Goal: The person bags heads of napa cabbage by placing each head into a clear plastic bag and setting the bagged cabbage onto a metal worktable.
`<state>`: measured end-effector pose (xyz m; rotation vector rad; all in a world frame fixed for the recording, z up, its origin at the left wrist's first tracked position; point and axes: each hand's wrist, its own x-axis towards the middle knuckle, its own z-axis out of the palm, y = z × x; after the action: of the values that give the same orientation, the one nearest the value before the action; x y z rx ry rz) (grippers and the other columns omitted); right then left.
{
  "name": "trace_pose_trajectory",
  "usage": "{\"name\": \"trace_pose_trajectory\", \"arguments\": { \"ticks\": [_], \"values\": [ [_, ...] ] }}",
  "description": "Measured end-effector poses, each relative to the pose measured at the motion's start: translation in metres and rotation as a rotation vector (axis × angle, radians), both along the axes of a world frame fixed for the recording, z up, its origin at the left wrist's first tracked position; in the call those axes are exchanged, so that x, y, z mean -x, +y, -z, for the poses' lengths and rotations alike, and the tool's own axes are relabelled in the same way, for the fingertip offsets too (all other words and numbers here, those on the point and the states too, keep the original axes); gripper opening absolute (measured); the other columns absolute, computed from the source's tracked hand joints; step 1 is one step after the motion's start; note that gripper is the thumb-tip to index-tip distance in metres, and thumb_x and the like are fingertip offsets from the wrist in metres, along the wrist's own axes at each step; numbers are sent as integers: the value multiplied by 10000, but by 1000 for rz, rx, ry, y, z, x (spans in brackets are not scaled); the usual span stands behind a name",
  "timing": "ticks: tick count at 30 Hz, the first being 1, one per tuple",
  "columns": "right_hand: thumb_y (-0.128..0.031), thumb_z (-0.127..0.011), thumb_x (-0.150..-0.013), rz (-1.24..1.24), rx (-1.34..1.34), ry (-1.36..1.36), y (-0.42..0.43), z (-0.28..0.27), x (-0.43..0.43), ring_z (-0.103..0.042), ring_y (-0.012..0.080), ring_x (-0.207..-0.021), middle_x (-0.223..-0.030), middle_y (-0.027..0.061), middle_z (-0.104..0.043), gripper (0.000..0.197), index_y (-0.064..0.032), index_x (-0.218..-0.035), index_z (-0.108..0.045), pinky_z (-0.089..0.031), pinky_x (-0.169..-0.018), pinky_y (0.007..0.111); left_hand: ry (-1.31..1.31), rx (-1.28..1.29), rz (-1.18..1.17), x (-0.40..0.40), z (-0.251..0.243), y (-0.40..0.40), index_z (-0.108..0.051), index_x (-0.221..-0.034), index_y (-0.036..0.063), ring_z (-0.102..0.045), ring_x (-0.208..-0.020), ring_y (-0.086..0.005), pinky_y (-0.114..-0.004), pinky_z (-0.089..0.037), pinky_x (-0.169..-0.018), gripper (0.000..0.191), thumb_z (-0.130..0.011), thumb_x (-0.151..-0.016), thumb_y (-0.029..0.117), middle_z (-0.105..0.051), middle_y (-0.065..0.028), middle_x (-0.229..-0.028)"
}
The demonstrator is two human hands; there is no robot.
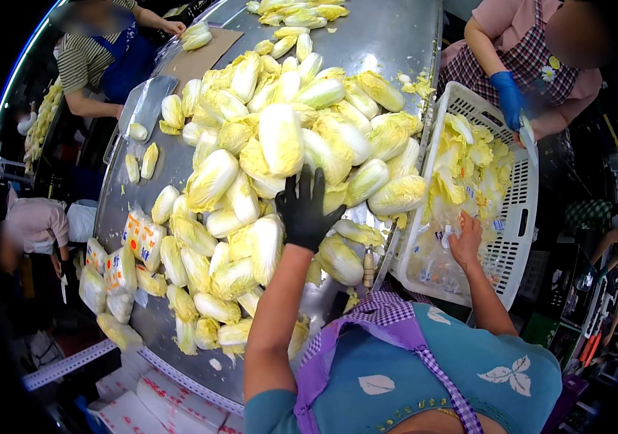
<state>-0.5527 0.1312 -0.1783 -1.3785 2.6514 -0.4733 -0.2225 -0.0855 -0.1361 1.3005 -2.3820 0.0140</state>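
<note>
A large heap of napa cabbages [281,138], white-ribbed with yellow leaves, covers the middle of the metal table [395,32]. My left hand [309,209], in a black glove, reaches onto the heap with fingers spread. Its fingertips are at the base of a big cabbage and close around nothing. My right hand [466,241] is bare and sits over clear printed plastic bags [431,260] in the white plastic crate [526,217]. Its fingers are partly bent, and whether they pinch a bag is unclear. Loose yellow cabbage leaves [447,163] fill the crate's far part.
Packed white bundles with printing [143,238] are stacked at the table's left edge. A wooden tool handle [368,267] stands by the near right edge. Across the table, one co-worker's hand [174,27] touches a cabbage; another's blue-gloved hand [508,100] is above the crate.
</note>
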Motion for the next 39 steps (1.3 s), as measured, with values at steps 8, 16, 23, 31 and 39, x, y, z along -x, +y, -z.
{"name": "trace_pose_trajectory", "arguments": {
  "ticks": [8, 16, 23, 31, 39],
  "values": [
    [-50, -520, -671, -40, 196, -70, -31, -1, -3, -424, 340, -1023, -1105, 168, -453, 572, -30, -1238, -447, -352, -887, 432, -46, -35, -11, 67, 2, -78, -363, -1357, 111, -350, -1224, -355, -554, -333, -849, 871, -646, -670, 565, -407, -135, -1319],
    [-242, -404, -927, 15, 405, -367, -12, 29, 58, -509, 269, -1019, -1082, 175, -561, 384, 34, -1152, -549, -405, -870, 368, 504, -294, -76, 120, 30, -154, -319, -1392, 139, -160, -1336, -401, -509, -122, -1085, 977, -628, -618, 649, -196, -245, -1441],
    [-269, -478, -919, -233, 238, -40, -29, -7, 50, -480, 317, -1072, -1170, 188, -499, 432, 14, -1246, -475, -384, -909, 390, 691, 113, -51, -12, -47, -135, -435, -1279, 95, -382, -1187, -350, -425, -314, -1011, 757, -723, -653, 408, -439, -176, -1234],
    [-97, -575, -818, -196, -338, 407, -49, -33, 26, -504, 370, -1026, -1270, 203, -402, 427, -4, -1211, -437, -410, -850, 405, 169, 442, -1562, -410, 5, -79, -466, -1274, 87, -380, -1206, -351, -421, -301, -1021, 840, -698, -621, 561, -432, -189, -1284],
    [-155, -563, -794, -462, -47, -588, -9, 152, 59, -536, 337, -946, -933, 203, -592, 336, 25, -1072, -507, -395, -910, 388, 1258, -114, -1655, -485, 51, -51, -387, -1265, -11, -503, -1140, -317, -384, -408, -958, 1053, -745, -523, 645, -497, -200, -1263]
  ]
}}
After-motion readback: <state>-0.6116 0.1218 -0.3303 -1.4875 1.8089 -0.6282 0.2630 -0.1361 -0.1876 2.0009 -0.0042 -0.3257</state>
